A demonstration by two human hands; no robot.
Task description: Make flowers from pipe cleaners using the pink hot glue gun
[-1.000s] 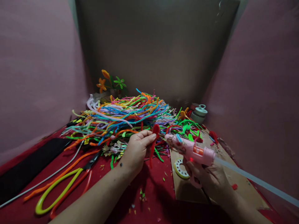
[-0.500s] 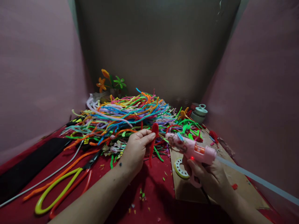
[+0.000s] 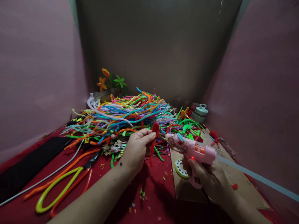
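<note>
Between thumb and fingers, my left hand (image 3: 137,149) pinches a red fuzzy pipe cleaner (image 3: 156,127) bent into a petal-like loop, its tail hanging below. My right hand (image 3: 207,174) is wrapped round the handle of a pink hot glue gun (image 3: 190,147) with a red light lit. The gun's nozzle points left, a short gap from the red piece. A long translucent glue stick (image 3: 257,177) sticks out of the gun's back end. Behind both hands lies a big heap of coloured pipe cleaners (image 3: 126,112).
Scissors (image 3: 58,183) with yellow and orange handles lie at left beside a black strip (image 3: 30,165). A tape roll (image 3: 181,168) sits on the cardboard (image 3: 233,189). A pale green jar (image 3: 199,113) and pipe-cleaner flowers (image 3: 101,83) stand behind. Small scraps dot the red cloth (image 3: 130,199).
Hardly anything differs. The whole view has shifted very slightly; both hands keep their holds and the glue gun stays beside the red pipe cleaner.
</note>
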